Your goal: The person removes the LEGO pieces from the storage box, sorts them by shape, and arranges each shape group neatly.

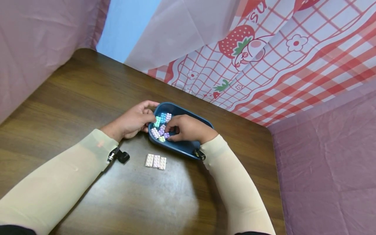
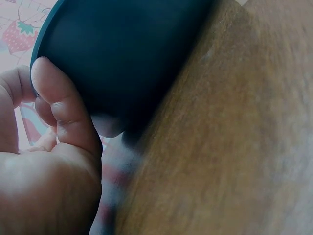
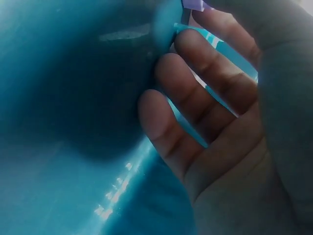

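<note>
A dark blue plastic bin (image 1: 188, 150) sits on the wooden table, with several pastel toy building bricks gathered at its left end. My left hand (image 1: 135, 119) holds that end, its thumb at the rim; in the left wrist view the hand (image 2: 63, 122) lies against the bin's dark wall (image 2: 127, 54). Inside the bin, my right hand (image 1: 189, 129) reaches among the bricks, thumb and index finger pinching a purple brick (image 1: 166, 134). Part of this purple brick (image 3: 193, 4) shows at the top of the right wrist view. Around it lie a mint brick (image 1: 157, 121) and a blue brick (image 1: 163, 117).
Three pale bricks (image 1: 156, 161) lie side by side on the table (image 1: 141, 202), in front of the bin. A strawberry-patterned cloth (image 1: 264, 58) hangs behind, and pink cloth (image 1: 326, 169) borders the right side.
</note>
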`<state>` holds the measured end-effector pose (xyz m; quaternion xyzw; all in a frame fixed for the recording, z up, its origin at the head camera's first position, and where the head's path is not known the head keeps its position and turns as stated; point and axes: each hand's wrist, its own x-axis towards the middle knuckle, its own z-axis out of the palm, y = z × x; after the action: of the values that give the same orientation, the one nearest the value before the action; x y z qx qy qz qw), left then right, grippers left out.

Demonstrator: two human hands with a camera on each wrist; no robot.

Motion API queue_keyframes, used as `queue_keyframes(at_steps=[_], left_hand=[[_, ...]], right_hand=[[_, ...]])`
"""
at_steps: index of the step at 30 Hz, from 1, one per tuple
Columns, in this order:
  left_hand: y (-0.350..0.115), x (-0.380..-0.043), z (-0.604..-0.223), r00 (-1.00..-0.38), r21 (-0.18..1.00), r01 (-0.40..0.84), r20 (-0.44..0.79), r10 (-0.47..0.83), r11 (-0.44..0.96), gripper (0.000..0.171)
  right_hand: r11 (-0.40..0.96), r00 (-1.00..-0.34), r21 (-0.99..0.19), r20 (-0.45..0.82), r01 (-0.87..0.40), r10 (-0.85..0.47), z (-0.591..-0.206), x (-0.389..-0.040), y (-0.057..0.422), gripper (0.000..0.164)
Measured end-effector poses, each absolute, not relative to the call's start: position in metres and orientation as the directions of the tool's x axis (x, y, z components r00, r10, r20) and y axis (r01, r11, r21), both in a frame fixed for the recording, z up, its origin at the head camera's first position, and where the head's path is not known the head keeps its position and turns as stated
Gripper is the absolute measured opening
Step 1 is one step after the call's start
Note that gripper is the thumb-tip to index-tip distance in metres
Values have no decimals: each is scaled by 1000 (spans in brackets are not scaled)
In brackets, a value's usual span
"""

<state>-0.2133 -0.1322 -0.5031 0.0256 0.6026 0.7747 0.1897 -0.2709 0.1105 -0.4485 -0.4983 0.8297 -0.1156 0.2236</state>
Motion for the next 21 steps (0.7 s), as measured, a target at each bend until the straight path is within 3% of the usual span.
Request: queue_keyframes(at_steps=[21], left_hand=[[-133,-214,-504,-924,944,-267,-195,328,-192,65]], right_hand=[[507,-427,-414,-276,-756,-861,-443,-270,115,20]])
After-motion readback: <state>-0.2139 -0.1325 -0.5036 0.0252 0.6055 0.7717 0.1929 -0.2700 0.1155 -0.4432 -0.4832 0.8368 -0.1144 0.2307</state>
